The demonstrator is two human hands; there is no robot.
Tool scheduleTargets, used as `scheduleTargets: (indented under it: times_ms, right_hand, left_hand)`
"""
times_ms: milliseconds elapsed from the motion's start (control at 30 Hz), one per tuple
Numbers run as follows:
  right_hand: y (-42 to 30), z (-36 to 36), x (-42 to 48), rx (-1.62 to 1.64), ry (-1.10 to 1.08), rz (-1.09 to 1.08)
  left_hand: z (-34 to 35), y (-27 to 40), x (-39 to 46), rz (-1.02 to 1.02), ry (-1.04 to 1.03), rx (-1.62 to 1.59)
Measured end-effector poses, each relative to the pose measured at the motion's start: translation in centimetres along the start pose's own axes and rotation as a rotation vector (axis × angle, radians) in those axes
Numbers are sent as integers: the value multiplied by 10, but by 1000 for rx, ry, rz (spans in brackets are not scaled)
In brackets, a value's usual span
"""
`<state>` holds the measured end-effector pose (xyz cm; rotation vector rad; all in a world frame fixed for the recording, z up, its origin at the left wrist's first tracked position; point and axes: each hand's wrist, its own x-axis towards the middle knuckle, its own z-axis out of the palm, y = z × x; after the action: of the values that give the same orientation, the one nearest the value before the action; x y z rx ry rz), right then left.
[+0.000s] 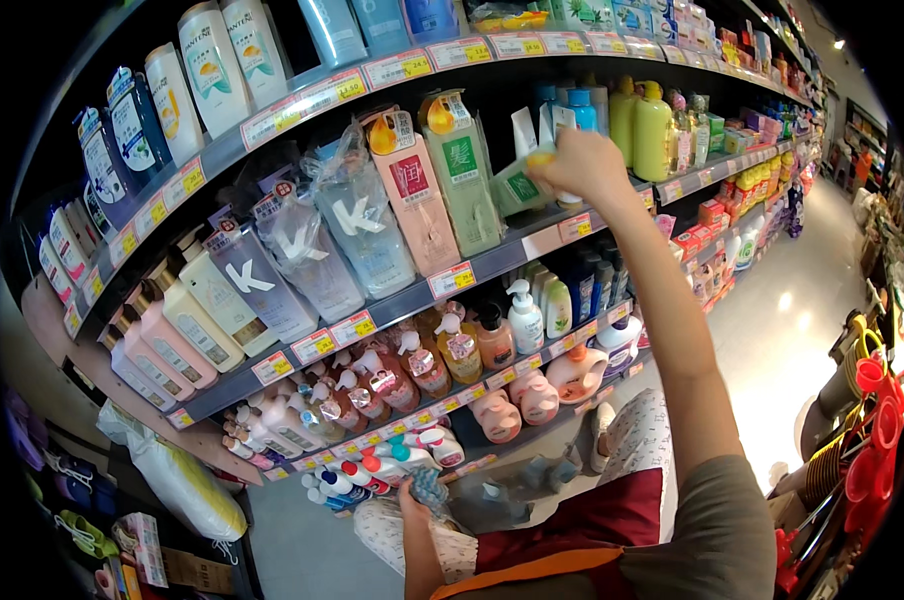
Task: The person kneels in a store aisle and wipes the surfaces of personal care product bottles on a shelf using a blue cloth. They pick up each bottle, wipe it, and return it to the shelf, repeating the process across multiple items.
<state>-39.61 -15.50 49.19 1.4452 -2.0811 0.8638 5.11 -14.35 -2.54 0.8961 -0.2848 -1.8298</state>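
Observation:
My right hand [583, 166] reaches to the middle shelf and grips a tilted green bottle [521, 187] near its yellow-tagged end. Just to its left stands a larger green bottle [463, 180] with a clear wrapper, beside a pink bottle [414, 199]. A blue-capped bottle [581, 112] is behind my hand, and yellow-green pump bottles [651, 131] stand to its right. Low down by my knee, my left hand [414, 514] is closed around a crumpled blue checked cloth [428, 487].
Pantene bottles [208, 71] line the shelf above. Pump bottles [414, 364] crowd the lower shelf [467, 394], whose edge bears price tags. A stuffed white and yellow bag [174, 472] lies at lower left. Red plastic goods [876, 450] border the aisle floor [786, 277] at right.

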Motion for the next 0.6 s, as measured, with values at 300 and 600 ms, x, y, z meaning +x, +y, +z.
scheduleTargets:
  times_ms: [300,600]
  right_hand:
    - [-59,19,156,-114,-580,64]
    - [-48,81,164,204,-100,-60]
  left_hand:
    - [-20,-12,32,-32,53,37]
    - [-19,-12,28,-29,62,56]
